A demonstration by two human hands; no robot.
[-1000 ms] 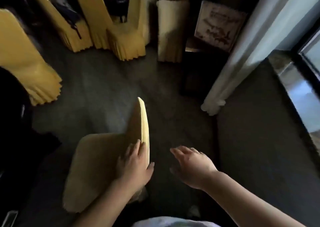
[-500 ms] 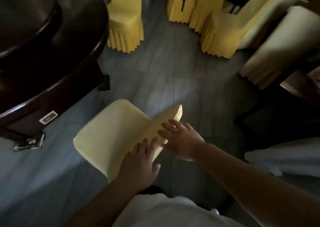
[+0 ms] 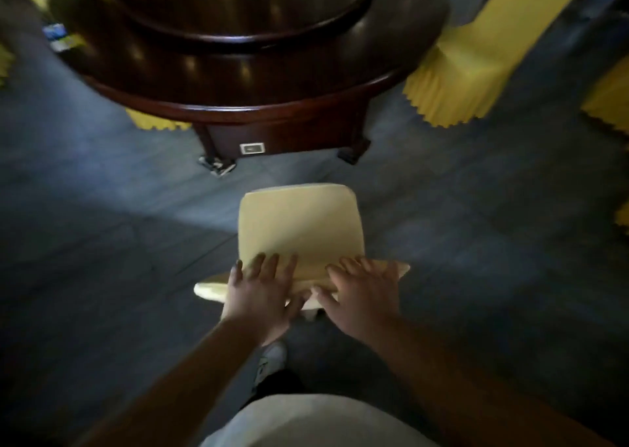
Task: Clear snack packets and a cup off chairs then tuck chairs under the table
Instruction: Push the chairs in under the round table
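Note:
A chair in a pale yellow cover stands on the floor in front of me, its seat facing the round dark wooden table. A gap of floor lies between the seat's front edge and the table. My left hand grips the top of the chair's backrest on the left side. My right hand grips the same top edge on the right side. Nothing lies on the chair's seat. A blue packet sits near the table's left edge, blurred.
Another yellow-covered chair stands at the table's right side, and more yellow skirts show at the right edge and under the table's left front. The table's base has a leg and a metal caster. Grey floor surrounds the chair.
The view has swung round to face the table. The chair has turned so its seat points at the table. My right hand has gone from hovering to gripping the backrest beside my left.

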